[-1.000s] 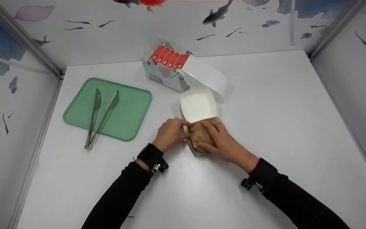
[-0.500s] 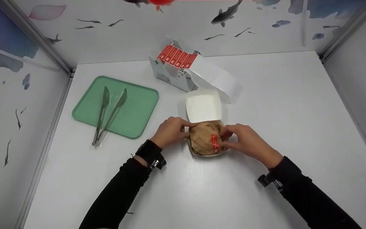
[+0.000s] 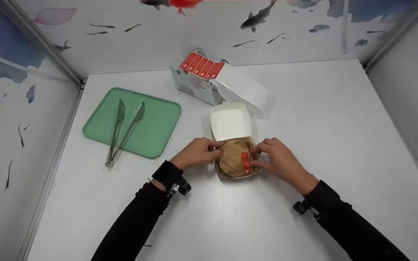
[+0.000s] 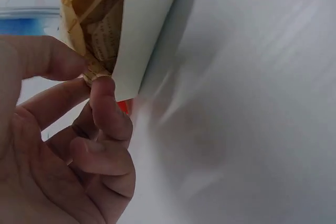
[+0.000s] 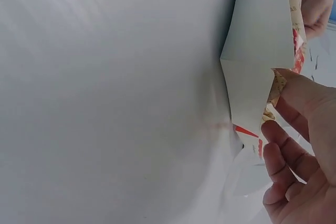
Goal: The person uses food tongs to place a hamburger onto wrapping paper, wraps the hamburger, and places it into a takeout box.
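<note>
In the head view a round bundle in brown paper wrapper (image 3: 232,157), with a red sticker (image 3: 245,163), sits inside an open clamshell burger box (image 3: 230,121). What the paper encloses is hidden. My left hand (image 3: 196,154) is at the bundle's left side; in the left wrist view its thumb and finger pinch the wrapper edge (image 4: 97,69) just past the box wall (image 4: 144,14). At the opposite side, my right hand (image 3: 281,163) pinches a wrapper corner (image 5: 276,88) above the box wall (image 5: 257,35) in the right wrist view.
A green tray (image 3: 158,127) lies to the left, with metal tongs (image 3: 122,136) across it. Behind the box stands a metal dispenser (image 3: 194,87) bearing a roll of red stickers (image 3: 201,65), its white strip (image 3: 243,87) trailing beside the lid. Printed walls enclose the table.
My right hand has moved off the top of the bundle to its right side, uncovering the red sticker. My left hand has stayed at the left side. The head view has shifted slightly.
</note>
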### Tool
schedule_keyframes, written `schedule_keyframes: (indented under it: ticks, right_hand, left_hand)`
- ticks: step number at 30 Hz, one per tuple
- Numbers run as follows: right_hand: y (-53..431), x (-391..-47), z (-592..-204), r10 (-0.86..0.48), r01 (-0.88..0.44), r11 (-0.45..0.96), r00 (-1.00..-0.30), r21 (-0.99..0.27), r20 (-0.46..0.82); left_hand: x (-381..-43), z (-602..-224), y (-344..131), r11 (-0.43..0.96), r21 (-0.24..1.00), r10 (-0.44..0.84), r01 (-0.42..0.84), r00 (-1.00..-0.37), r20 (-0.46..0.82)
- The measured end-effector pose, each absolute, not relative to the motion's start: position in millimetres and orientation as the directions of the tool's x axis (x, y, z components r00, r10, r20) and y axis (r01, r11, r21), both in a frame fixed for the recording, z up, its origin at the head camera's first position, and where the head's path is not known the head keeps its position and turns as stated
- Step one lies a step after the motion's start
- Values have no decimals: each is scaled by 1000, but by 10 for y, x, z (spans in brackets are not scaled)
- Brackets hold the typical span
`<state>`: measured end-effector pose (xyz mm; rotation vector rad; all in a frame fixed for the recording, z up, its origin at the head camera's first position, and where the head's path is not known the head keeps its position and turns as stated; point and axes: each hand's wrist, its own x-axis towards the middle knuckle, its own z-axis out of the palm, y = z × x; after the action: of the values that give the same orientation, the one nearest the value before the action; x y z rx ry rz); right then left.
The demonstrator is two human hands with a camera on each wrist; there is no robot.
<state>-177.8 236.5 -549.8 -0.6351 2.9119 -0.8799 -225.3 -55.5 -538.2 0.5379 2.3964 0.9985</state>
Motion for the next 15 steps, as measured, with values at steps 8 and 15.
schedule_keyframes:
  ticks: [8, 15]
  right_hand:
    - [2350, -1735, -5496, -393, -379, 779, -916, -500, 83]
    - [2376, -1774, -5430, -506, -459, 754, -862, -469, 30]
  left_hand:
    - [-2090, -5481, -523, 687, 685, 514, 242, -829, -222]
    - [-2034, -5545, -509, 715, 663, 453, 224, -870, -195]
